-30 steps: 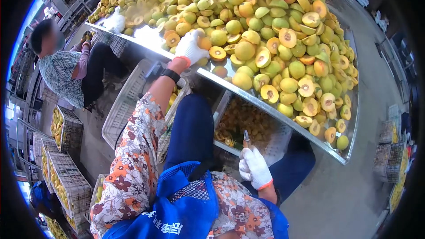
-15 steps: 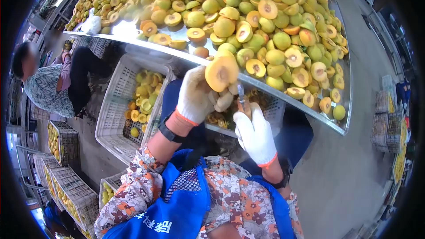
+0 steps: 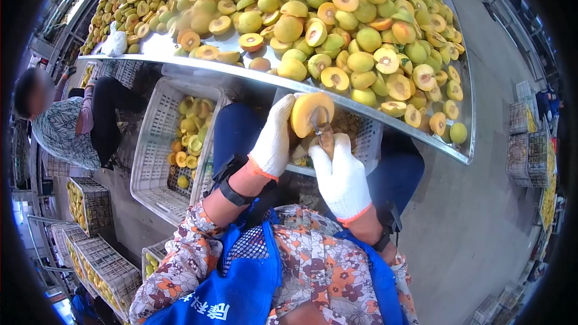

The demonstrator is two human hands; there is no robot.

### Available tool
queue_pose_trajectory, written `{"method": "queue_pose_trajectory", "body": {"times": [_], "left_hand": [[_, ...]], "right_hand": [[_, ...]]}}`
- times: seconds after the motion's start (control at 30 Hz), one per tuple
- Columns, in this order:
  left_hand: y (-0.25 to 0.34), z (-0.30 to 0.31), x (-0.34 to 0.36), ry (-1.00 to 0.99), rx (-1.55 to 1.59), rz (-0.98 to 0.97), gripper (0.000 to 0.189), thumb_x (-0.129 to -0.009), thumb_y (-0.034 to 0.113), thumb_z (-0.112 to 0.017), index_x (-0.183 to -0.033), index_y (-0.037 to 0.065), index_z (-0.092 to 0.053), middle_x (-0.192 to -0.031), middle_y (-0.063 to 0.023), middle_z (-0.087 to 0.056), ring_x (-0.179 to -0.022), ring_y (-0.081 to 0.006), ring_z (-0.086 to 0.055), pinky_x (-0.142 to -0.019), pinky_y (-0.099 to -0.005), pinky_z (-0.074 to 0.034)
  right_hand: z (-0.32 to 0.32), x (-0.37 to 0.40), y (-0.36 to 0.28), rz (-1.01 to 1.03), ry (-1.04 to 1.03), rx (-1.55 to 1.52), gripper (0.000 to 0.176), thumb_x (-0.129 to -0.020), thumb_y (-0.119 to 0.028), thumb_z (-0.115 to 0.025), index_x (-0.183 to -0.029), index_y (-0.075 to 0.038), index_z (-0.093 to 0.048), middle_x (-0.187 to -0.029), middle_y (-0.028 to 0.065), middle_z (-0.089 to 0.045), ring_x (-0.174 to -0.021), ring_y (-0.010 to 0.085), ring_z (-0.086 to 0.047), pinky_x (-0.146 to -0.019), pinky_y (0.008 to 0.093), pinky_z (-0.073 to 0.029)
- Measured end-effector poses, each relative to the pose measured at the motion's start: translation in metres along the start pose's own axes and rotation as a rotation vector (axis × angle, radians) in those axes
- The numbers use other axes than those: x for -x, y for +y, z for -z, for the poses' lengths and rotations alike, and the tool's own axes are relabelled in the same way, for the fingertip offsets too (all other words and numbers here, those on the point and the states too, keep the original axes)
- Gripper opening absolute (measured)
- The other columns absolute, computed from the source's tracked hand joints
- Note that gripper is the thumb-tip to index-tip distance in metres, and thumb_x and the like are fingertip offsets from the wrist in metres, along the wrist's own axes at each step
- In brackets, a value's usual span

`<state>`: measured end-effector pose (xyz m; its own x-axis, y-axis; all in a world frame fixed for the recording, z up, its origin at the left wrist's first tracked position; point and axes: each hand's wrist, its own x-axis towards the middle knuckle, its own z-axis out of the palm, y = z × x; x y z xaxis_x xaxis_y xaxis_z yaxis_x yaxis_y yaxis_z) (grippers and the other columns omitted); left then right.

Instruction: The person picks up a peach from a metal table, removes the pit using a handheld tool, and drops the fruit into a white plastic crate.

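Observation:
In a white glove with an orange cuff, my left hand (image 3: pixel 276 132) is closed round a yellow peach half (image 3: pixel 303 114), its cut face turned to the right. My right hand (image 3: pixel 342 176), gloved alike, grips a pitting knife (image 3: pixel 326 139) by its brown handle. The curved metal end of the knife is against the middle of the cut face, at the pit. Both hands are just below the rim of a metal table (image 3: pixel 241 76), which carries a large heap of halved peaches (image 3: pixel 361 42). Some fingers of my left hand are hidden behind the fruit.
Under my hands stands a crate (image 3: pixel 371 153) with dark scraps. To its left, a white plastic crate (image 3: pixel 150 162) holds peach pieces. A white plastic bag (image 3: pixel 114 41) lies on the table. Another person (image 3: pixel 66 120) sits at far left, near more filled crates (image 3: pixel 102 265).
The knife tip has moved from beside the peach half onto its cut face. Both hands have come closer together, and the peach half has turned toward the knife and sits slightly lower.

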<state>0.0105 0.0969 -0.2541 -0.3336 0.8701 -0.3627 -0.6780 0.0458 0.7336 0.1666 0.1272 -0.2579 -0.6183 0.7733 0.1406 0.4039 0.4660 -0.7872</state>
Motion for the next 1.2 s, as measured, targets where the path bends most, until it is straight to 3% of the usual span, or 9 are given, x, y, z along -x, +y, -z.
{"method": "queue_pose_trajectory", "body": {"times": [0.37,0.43,0.47,0.53,0.63,0.87,0.9,0.97,1.2], "left_hand": [[-0.006,0.019,-0.006,-0.079,-0.778,-0.443,0.041,-0.112,0.023,-0.032,-0.129,-0.003,-0.059,-0.124,-0.0095,-0.066,-0.115,-0.0160,-0.060,-0.102,-0.0323,-0.048],[-0.010,0.028,-0.015,-0.048,-1.102,-0.567,0.037,-0.109,0.021,-0.037,-0.129,0.000,-0.060,-0.119,-0.0169,-0.068,-0.105,-0.0248,-0.068,-0.095,-0.0363,-0.052],[-0.003,0.022,-0.011,-0.075,-1.193,-0.821,0.030,-0.106,0.017,-0.039,-0.115,-0.001,-0.062,-0.108,-0.0254,-0.068,-0.100,-0.0428,-0.066,-0.086,-0.0460,-0.055],[0.005,0.021,-0.008,-0.069,-0.939,-0.470,0.041,-0.108,0.025,-0.038,-0.128,-0.003,-0.059,-0.116,-0.0256,-0.068,-0.108,-0.0430,-0.065,-0.090,-0.0423,-0.053],[0.004,0.032,-0.019,-0.085,-0.928,-0.437,0.046,-0.108,0.033,-0.040,-0.128,-0.001,-0.062,-0.120,-0.0232,-0.069,-0.115,-0.0335,-0.065,-0.098,-0.0378,-0.049],[0.028,0.018,-0.002,-0.102,-1.116,-0.360,0.042,-0.107,0.032,-0.041,-0.126,0.001,-0.062,-0.114,-0.0222,-0.071,-0.111,-0.0382,-0.066,-0.097,-0.0408,-0.050],[0.027,0.019,-0.002,-0.095,-1.113,-0.364,0.042,-0.107,0.032,-0.041,-0.126,0.001,-0.062,-0.114,-0.0222,-0.071,-0.111,-0.0382,-0.066,-0.097,-0.0408,-0.050],[0.023,0.021,-0.004,-0.080,-1.119,-0.360,0.043,-0.107,0.035,-0.041,-0.127,0.002,-0.061,-0.116,-0.0226,-0.070,-0.112,-0.0370,-0.066,-0.098,-0.0393,-0.049],[-0.012,0.038,-0.024,-0.121,-0.560,-0.492,0.040,-0.108,0.034,-0.043,-0.130,0.006,-0.061,-0.126,-0.0136,-0.066,-0.114,-0.0222,-0.063,-0.102,-0.0344,-0.047]], "right_hand": [[-0.001,-0.002,-0.014,-0.142,-0.035,0.007,0.039,-0.100,-0.029,-0.061,-0.117,0.005,-0.050,-0.080,0.0368,-0.063,-0.079,0.0550,-0.063,-0.064,0.0601,-0.050],[-0.004,0.001,-0.004,0.009,-0.005,0.004,0.041,-0.100,-0.032,-0.060,-0.121,0.002,-0.051,-0.082,0.0364,-0.063,-0.082,0.0563,-0.062,-0.066,0.0605,-0.049],[-0.005,0.000,-0.007,-0.103,-0.007,-0.053,0.037,-0.100,-0.031,-0.060,-0.119,0.000,-0.051,-0.082,0.0362,-0.062,-0.082,0.0558,-0.062,-0.066,0.0604,-0.048],[-0.004,0.001,-0.001,0.004,-0.051,-0.003,0.032,-0.100,-0.026,-0.059,-0.120,-0.002,-0.054,-0.086,0.0350,-0.062,-0.082,0.0543,-0.062,-0.066,0.0591,-0.047],[-0.003,0.002,0.000,0.295,-0.025,0.244,0.016,-0.099,-0.018,-0.058,-0.113,-0.010,-0.061,-0.098,0.0285,-0.059,-0.084,0.0494,-0.063,-0.066,0.0555,-0.049],[-0.008,0.000,0.013,0.422,-0.026,0.314,0.026,-0.088,-0.008,-0.064,-0.114,-0.008,-0.061,-0.112,0.0256,-0.056,-0.078,0.0472,-0.064,-0.064,0.0497,-0.053],[-0.012,0.002,0.021,0.430,-0.030,0.314,0.026,-0.088,-0.008,-0.064,-0.114,-0.008,-0.061,-0.112,0.0256,-0.056,-0.078,0.0472,-0.064,-0.064,0.0497,-0.053],[-0.021,0.003,0.031,-0.143,-0.161,-0.292,0.029,-0.084,-0.003,-0.064,-0.113,-0.009,-0.061,-0.110,0.0250,-0.056,-0.078,0.0477,-0.064,-0.063,0.0496,-0.053],[-0.020,-0.005,0.013,0.125,-0.038,0.111,0.020,-0.095,-0.019,-0.063,-0.110,-0.005,-0.059,-0.104,0.0265,-0.060,-0.080,0.0470,-0.065,-0.065,0.0509,-0.053]]}}
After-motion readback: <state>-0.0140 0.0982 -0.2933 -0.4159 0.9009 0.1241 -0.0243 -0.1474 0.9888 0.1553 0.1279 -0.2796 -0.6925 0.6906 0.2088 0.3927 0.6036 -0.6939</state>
